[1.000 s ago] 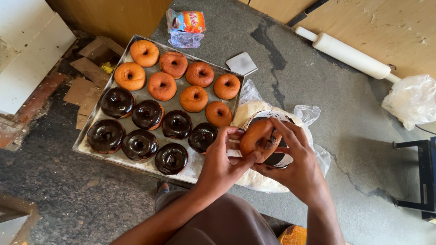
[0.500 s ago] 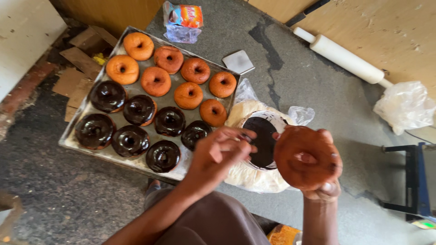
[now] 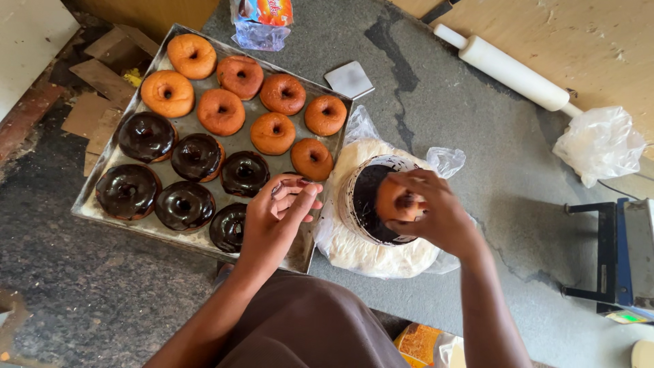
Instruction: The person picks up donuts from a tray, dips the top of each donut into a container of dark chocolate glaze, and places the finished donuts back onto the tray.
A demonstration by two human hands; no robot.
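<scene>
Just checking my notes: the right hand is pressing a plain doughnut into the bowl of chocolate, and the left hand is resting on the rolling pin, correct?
Not quite. In the head view the left hand hovers over the near edge of the tray of doughnuts, far from the rolling pin. The right hand is indeed pressing a plain doughnut into the bowl of chocolate.

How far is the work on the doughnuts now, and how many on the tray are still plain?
Done: six chocolate-glazed doughnuts lie in the tray, one partly behind the left hand. In hand: the right hand presses a plain doughnut into the bowl of chocolate glaze. Left: seven plain doughnuts still sit unglazed at the tray's far side.
</scene>
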